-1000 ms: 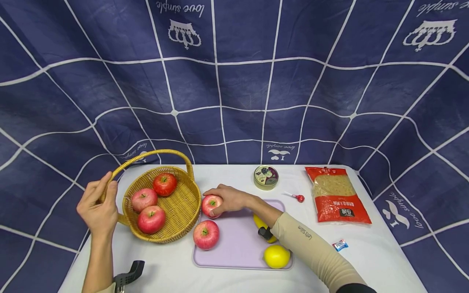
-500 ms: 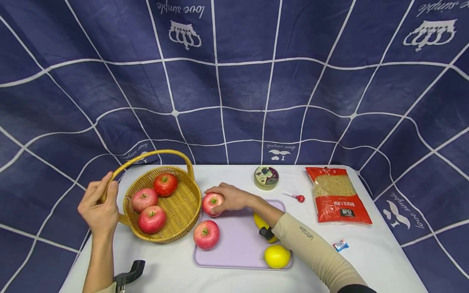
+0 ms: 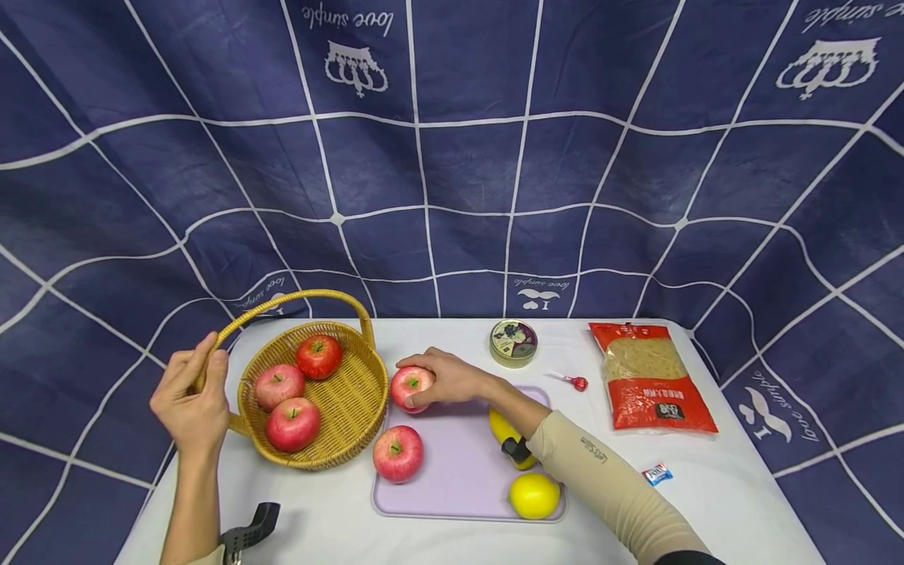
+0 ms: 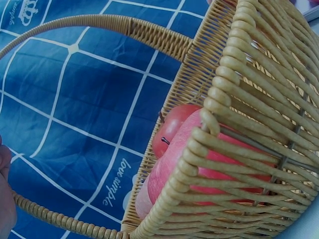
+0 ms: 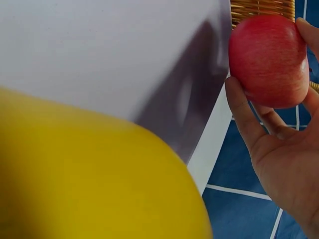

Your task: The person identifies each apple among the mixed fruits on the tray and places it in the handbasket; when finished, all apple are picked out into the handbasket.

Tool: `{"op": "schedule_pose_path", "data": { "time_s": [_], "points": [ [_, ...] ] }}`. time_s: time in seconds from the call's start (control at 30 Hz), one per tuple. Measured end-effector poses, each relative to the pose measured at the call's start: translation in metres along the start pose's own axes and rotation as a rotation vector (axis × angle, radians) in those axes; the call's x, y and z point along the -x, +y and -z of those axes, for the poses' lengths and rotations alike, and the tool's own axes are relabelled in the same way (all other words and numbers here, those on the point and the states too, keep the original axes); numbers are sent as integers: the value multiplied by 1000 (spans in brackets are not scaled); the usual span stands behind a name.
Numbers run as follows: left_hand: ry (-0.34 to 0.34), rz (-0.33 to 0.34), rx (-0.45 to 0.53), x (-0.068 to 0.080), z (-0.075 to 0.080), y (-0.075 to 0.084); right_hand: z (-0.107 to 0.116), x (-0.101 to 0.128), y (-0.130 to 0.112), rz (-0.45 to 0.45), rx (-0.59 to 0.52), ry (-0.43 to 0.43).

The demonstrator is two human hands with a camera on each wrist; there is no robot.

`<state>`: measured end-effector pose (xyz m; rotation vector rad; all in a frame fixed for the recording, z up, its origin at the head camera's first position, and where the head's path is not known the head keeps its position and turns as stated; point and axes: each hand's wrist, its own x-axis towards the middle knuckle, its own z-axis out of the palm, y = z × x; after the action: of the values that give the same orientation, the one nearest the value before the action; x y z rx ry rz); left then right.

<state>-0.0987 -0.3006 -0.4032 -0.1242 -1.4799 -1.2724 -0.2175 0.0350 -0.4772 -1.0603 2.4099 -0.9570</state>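
My right hand [image 3: 441, 377] grips a red apple [image 3: 410, 388] just above the far left corner of the lilac cutting board [image 3: 462, 471]; the right wrist view shows the fingers curled round this apple [image 5: 269, 59], clear of the board. My left hand [image 3: 189, 396] holds the handle of the wicker basket [image 3: 353, 408] at its left side. Three red apples [image 3: 293, 422] lie in the basket, seen through the weave [image 4: 199, 149] in the left wrist view. Another red apple [image 3: 398, 453] rests on the board's left edge.
Two lemons [image 3: 533, 494] lie on the board beside my right forearm; one fills the right wrist view [image 5: 89, 174]. A round tin [image 3: 512, 342], a red lollipop [image 3: 574, 381], a noodle packet [image 3: 650, 377] and a wrapped sweet [image 3: 655, 472] lie on the white table.
My right hand has lifted the apple slightly off the board's corner. The left hand and basket have stayed put.
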Motion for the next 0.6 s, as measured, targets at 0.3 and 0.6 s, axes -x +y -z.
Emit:
{"op": "schedule_pose_path", "data": {
  "time_s": [0.3,0.6],
  "points": [
    [0,1,6,1,1,-2,3,2,-1,9,-41,27],
    [3,-1,6,0,-1,-1,4,1,-2,19,-97,85]
  ]
}}
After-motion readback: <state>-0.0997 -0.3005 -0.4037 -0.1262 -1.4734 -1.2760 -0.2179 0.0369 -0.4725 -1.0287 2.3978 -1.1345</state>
